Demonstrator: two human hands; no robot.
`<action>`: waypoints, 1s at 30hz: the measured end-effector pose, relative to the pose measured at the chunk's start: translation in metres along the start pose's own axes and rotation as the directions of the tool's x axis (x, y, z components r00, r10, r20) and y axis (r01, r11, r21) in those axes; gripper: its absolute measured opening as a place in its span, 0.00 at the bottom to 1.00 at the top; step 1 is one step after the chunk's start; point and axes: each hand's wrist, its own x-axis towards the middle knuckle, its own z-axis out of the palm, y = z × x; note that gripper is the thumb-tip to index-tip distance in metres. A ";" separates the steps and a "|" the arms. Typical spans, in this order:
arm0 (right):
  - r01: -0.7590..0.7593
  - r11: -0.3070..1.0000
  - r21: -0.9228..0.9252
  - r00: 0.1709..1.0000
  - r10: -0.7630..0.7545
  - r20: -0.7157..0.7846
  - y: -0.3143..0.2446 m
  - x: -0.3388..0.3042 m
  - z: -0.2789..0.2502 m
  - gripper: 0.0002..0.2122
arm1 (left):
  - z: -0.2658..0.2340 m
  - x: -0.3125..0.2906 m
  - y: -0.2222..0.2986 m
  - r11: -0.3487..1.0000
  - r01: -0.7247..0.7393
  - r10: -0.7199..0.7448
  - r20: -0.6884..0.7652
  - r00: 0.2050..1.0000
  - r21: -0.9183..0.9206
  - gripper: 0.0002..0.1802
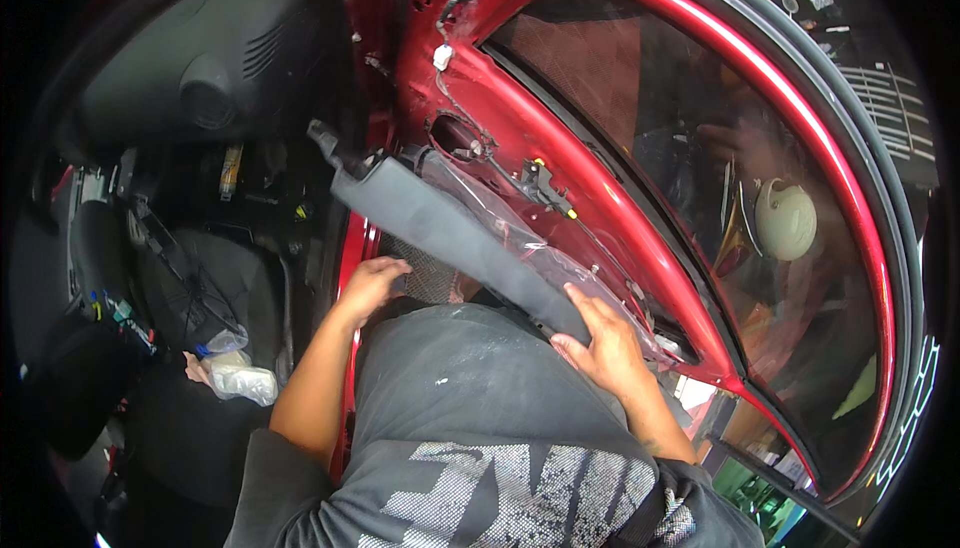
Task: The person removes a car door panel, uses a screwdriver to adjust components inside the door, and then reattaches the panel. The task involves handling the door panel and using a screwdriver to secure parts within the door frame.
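Note:
A long dark-grey plastic car trim panel lies slantwise in front of me, between the car's interior and the open red door. Its narrow, clipped far end points up and left, past the door opening's edge. At the near right end, my right hand grips the panel, fingers over its upper edge and thumb on the near side. My left hand is by the red door sill, below the panel and apart from it. Its fingers are loosely bent, with nothing visible in them. The red door has its inner metal, wiring and plastic sheet exposed.
On the left are the dark dashboard and a black seat, with a clear plastic bag near it. A white wiring connector hangs on the door. A cream helmet shows through the window glass.

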 end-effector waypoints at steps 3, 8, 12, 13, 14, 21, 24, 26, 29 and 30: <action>0.088 0.996 0.020 0.996 -0.088 0.004 0.002 -0.012 0.009 0.38 | -0.035 0.003 -0.015 1.000 0.009 -0.012 -0.120 0.993 -0.028 0.14; -0.013 0.992 0.127 0.998 0.020 -0.054 0.004 -0.021 0.030 0.35 | -0.053 -0.009 -0.014 0.990 0.118 -0.103 -0.177 0.979 0.079 0.14; -0.016 0.988 0.152 1.000 0.016 0.005 0.014 -0.021 0.030 0.35 | -0.032 -0.009 -0.017 0.975 0.126 -0.099 -0.149 0.984 0.183 0.15; 0.021 0.992 0.121 1.000 -0.021 0.001 0.016 -0.022 0.027 0.34 | -0.028 -0.007 -0.017 0.973 0.155 -0.138 -0.107 0.985 0.169 0.15; 0.059 0.994 0.090 0.998 -0.059 -0.003 0.019 -0.022 0.023 0.34 | -0.021 -0.002 -0.023 0.967 0.121 -0.096 -0.119 0.988 0.226 0.14; -0.156 0.958 0.239 0.955 0.084 0.286 0.028 -0.028 -0.016 0.37 | 0.023 0.016 -0.014 0.976 0.038 -0.032 -0.033 0.999 0.216 0.13; -0.116 0.935 0.335 0.992 0.127 -0.010 0.060 -0.045 0.031 0.37 | 0.050 0.008 0.011 0.974 -0.019 0.033 -0.057 0.998 0.227 0.14; -0.047 0.955 0.293 0.999 0.044 0.015 0.067 -0.044 0.028 0.37 | 0.054 0.009 0.009 0.962 -0.046 0.079 -0.112 0.991 0.269 0.14; 0.040 0.981 0.188 0.998 -0.047 0.032 0.070 -0.043 0.013 0.38 | 0.054 0.020 -0.003 0.935 -0.070 0.120 -0.125 0.985 0.347 0.15; 0.065 0.987 0.145 0.997 -0.071 0.035 0.068 -0.042 0.005 0.39 | 0.053 0.018 0.000 0.935 -0.039 0.076 -0.092 0.993 0.352 0.15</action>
